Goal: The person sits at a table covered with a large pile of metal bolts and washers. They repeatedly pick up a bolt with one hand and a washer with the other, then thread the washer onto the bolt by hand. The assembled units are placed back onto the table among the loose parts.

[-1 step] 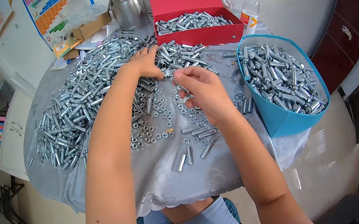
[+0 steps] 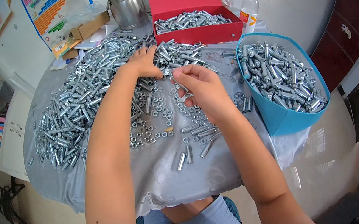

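My left hand (image 2: 144, 64) rests with fingers apart on the near side of a big heap of silver expansion bolts (image 2: 92, 85); nothing shows in its grasp. Just to the right, my right hand (image 2: 203, 87) pinches a small silver bolt (image 2: 179, 84) between thumb and fingers, partly hidden by them. Below both hands, many loose hex nuts (image 2: 161, 113) lie scattered on the cloth. Several metal sleeves (image 2: 203, 130) lie beside my right wrist, and two more sleeves (image 2: 189, 154) lie closer to me.
A blue fabric bin (image 2: 279, 124) full of bolts stands at the right edge. Behind the heap are an open red box (image 2: 200, 36) holding bolts, a plastic bottle (image 2: 249, 11) and a steel canister (image 2: 128, 8). A grey cloth (image 2: 162, 179) covers the round table.
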`<state>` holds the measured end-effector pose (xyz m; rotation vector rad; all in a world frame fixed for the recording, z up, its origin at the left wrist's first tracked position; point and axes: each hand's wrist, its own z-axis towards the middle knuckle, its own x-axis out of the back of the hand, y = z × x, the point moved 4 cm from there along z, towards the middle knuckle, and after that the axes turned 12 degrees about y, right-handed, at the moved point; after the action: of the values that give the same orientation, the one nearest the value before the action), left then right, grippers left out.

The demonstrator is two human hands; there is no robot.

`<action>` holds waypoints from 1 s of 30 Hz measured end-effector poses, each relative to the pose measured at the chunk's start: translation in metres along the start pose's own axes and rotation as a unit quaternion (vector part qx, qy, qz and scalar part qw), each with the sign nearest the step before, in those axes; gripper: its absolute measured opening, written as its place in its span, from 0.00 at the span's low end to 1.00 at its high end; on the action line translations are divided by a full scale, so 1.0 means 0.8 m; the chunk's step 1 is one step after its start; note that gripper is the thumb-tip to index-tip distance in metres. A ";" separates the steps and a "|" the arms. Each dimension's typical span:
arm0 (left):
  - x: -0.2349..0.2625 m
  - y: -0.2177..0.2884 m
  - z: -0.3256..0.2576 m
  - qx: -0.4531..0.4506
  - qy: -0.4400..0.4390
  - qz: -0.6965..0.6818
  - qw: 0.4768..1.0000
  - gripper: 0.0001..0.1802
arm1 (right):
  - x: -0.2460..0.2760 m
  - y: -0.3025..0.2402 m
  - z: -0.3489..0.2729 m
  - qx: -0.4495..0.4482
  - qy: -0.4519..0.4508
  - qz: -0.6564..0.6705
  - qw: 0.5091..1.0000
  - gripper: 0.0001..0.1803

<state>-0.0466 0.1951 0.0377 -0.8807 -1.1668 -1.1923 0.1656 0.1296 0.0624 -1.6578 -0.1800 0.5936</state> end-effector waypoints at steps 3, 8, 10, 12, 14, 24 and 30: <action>0.004 0.002 -0.012 -0.007 0.031 -0.045 0.998 0.51 | 0.003 -0.002 0.000 -0.005 0.006 0.007 1.000 0.11; 0.011 0.004 -0.035 -0.061 0.016 -0.002 0.998 0.44 | 0.006 0.001 0.003 0.005 0.013 0.005 1.000 0.10; 0.015 0.020 -0.050 -0.055 -0.001 0.012 0.998 0.42 | 0.009 0.002 0.006 0.002 0.028 -0.007 1.000 0.09; 0.020 0.032 -0.067 -0.051 0.009 -0.003 0.999 0.35 | 0.011 0.002 0.006 -0.005 0.039 -0.017 0.999 0.09; 0.024 0.041 -0.096 -0.084 0.050 -0.052 0.994 0.31 | 0.014 0.005 0.009 -0.001 0.038 -0.021 0.999 0.09; 0.034 0.062 -0.194 -0.068 0.180 -0.239 0.952 0.32 | 0.010 0.009 0.009 0.013 0.048 -0.070 0.996 0.09; 0.044 0.046 -0.207 0.009 0.125 -0.440 0.889 0.42 | 0.009 0.011 0.007 0.030 0.061 -0.082 0.994 0.10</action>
<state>0.0219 0.0363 0.0395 -0.1190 -1.3962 -1.9476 0.1673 0.1361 0.0517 -1.5973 -0.2043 0.3688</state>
